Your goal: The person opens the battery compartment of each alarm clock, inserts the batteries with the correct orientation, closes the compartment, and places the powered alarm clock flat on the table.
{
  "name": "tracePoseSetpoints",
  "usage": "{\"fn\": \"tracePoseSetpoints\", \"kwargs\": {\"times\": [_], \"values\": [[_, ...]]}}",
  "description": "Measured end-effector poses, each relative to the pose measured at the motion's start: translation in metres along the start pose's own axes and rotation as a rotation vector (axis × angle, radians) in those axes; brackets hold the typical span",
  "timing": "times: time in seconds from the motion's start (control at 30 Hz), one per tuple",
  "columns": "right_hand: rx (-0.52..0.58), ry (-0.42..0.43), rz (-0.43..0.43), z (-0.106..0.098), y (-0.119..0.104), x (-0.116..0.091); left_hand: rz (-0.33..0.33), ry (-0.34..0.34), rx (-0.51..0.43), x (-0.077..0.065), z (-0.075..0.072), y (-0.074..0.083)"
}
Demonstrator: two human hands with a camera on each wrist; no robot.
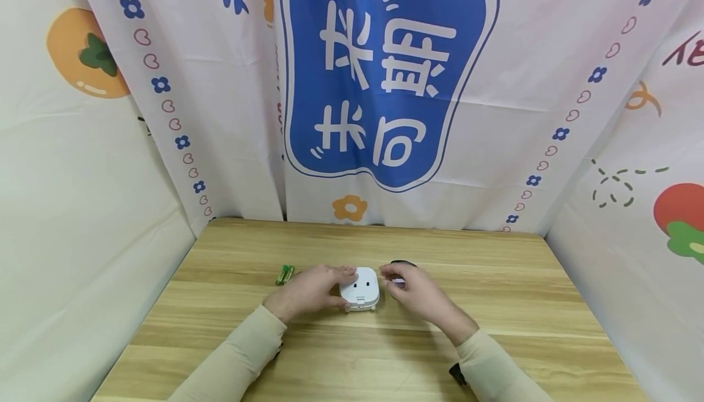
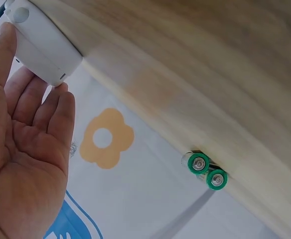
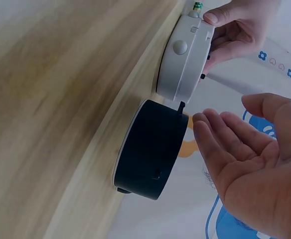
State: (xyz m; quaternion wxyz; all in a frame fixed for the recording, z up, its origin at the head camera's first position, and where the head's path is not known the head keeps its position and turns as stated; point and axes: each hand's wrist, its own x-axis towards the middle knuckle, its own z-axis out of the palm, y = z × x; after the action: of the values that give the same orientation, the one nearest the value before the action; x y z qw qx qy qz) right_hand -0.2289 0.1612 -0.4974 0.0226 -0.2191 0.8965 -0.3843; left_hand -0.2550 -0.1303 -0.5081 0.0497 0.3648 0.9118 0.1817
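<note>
Your left hand (image 1: 318, 290) is gripping the squarish white box (image 1: 360, 290) from nine o'clock, thumb and fingers touching it; your right hand (image 1: 415, 292), empty, fingers loosely bent, is hovering apart at three o'clock, beside the black case (image 3: 148, 149).

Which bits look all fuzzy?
Head view: the right hand looks slightly smeared, the white case crisper; left wrist view: the nearby tabletop is blurry, the green batteries sharper; right wrist view: the wood grain close up is soft too.
</note>
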Motion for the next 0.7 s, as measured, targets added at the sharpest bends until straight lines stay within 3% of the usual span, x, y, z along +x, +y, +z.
{"fn": "tracePoseSetpoints", "kwargs": {"times": [0.27,0.7], "values": [[-0.294,-0.013,-0.115,0.007,-0.007,0.005,-0.002,0.006,0.006,0.001,0.000,0.000],[-0.568,-0.026,-0.261,0.021,-0.019,0.007,-0.006,-0.002,-0.006,0.002,-0.002,0.000]]}}
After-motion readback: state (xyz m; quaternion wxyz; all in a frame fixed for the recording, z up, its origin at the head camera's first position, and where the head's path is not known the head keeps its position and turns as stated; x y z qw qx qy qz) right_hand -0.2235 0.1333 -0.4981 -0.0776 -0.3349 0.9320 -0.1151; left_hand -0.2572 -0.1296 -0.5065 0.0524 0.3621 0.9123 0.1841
